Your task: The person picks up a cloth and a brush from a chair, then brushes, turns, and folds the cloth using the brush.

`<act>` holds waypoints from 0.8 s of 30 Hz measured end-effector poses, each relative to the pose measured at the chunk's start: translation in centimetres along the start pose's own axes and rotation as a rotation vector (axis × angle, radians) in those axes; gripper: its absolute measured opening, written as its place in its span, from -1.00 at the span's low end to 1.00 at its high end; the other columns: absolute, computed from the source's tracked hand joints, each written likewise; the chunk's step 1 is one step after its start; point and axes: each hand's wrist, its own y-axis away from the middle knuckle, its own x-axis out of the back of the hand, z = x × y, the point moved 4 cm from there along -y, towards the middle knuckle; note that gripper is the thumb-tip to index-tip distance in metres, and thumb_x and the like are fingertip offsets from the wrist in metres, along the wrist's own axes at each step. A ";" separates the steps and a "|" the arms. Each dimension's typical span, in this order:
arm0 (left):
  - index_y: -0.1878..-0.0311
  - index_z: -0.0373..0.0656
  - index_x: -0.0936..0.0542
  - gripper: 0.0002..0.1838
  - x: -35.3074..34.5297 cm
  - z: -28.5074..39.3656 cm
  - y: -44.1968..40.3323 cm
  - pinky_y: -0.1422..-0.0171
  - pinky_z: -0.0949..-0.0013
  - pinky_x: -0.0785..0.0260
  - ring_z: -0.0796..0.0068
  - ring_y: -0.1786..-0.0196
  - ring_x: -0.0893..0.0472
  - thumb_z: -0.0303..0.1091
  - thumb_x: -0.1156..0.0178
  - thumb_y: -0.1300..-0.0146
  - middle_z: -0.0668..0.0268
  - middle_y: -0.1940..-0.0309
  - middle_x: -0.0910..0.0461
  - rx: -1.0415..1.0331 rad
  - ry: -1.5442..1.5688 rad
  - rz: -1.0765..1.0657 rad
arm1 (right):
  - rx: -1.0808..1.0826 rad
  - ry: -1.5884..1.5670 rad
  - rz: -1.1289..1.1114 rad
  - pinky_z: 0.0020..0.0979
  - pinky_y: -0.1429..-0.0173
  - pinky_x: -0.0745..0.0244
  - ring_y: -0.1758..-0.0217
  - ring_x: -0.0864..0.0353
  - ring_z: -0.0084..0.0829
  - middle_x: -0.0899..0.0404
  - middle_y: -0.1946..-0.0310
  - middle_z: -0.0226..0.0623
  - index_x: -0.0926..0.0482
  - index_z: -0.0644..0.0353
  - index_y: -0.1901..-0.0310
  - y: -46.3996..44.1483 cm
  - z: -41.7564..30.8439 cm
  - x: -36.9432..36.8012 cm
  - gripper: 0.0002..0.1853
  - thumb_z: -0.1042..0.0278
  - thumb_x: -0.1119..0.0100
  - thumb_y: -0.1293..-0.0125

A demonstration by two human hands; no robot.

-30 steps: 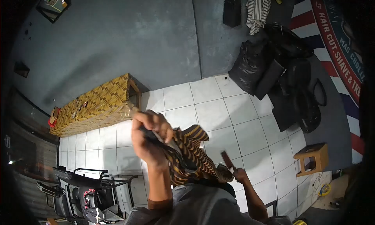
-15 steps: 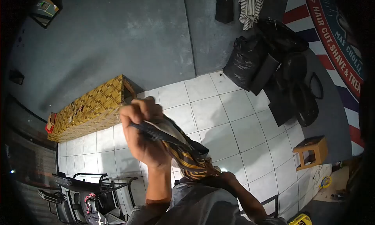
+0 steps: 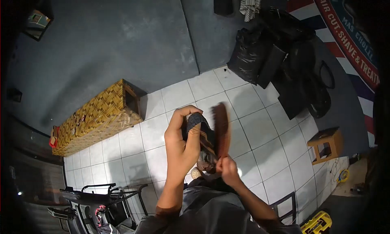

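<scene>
Running along the grey wall (image 3: pixel 122 39) at the left, a low bench (image 3: pixel 93 114) covered in a yellow-brown woven pattern is seen, with black chairs (image 3: pixel 77 194) grouped below it in the view. Near the middle, a dark, shoe-like item (image 3: pixel 195 119) with yellowish stripes is gripped in the left hand (image 3: pixel 181 142), between curled fingers and thumb. It is held in the air, above the white tiled floor (image 3: pixel 254 104) and in front of the person's body. Just beside it, on its right, a reddish-brown brush (image 3: pixel 223 130) is held, dark bristles facing the item; because of blur, contact between the two cannot be told. The brush is grasped by its lower end in the closed right hand (image 3: pixel 228 170). Farther right, a black plastic bag (image 3: pixel 245 55), a wooden stool (image 3: pixel 334 146) and a lettered banner (image 3: pixel 352 43) are seen.
</scene>
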 end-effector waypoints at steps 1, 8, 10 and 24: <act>0.17 -0.26 -0.43 -0.85 0.1 0.7 -0.2 0.21 0.62 -0.20 0.67 0.31 -0.35 -0.56 0.00 -0.18 0.38 0.35 -0.40 -0.016 0.093 0.033 | 0.002 -0.002 0.004 -0.43 0.49 -0.23 0.60 -0.31 -0.48 -0.32 0.65 -0.37 -0.34 0.20 0.44 0.0 1.4 -0.4 -0.62 0.12 0.34 -0.39; 0.04 -0.22 -0.39 -0.79 4.4 1.3 -1.0 0.11 0.51 -0.39 0.53 0.22 -0.49 -0.52 0.13 -0.28 0.26 0.24 -0.46 -0.067 0.695 0.393 | -0.475 0.953 -0.562 -0.17 0.23 -0.47 0.26 -0.58 -0.13 -0.57 0.38 -0.03 -0.52 0.29 0.22 5.8 19.4 2.7 -0.68 0.18 0.04 -0.19; 0.07 -0.22 -0.40 -0.81 4.7 0.5 -0.4 0.16 0.56 -0.35 0.58 0.28 -0.46 -0.49 0.08 -0.27 0.32 0.30 -0.44 -0.014 0.725 0.283 | -0.506 1.009 -0.524 -0.15 0.25 -0.48 0.27 -0.59 -0.12 -0.57 0.40 0.01 -0.52 0.36 0.21 7.1 23.0 5.5 -0.58 0.09 0.03 -0.18; -0.14 -0.10 -0.17 -0.28 -4.8 -8.2 12.6 -0.10 0.39 -0.17 0.32 -0.02 -0.26 -0.49 -0.29 0.13 0.20 0.15 -0.23 0.210 0.224 -0.500 | -0.512 -0.900 -0.010 -0.62 0.35 -0.44 0.37 -0.49 -0.70 -0.49 0.32 -0.44 -0.39 0.24 0.09 0.4 -1.4 0.8 -0.76 0.42 -0.08 -0.21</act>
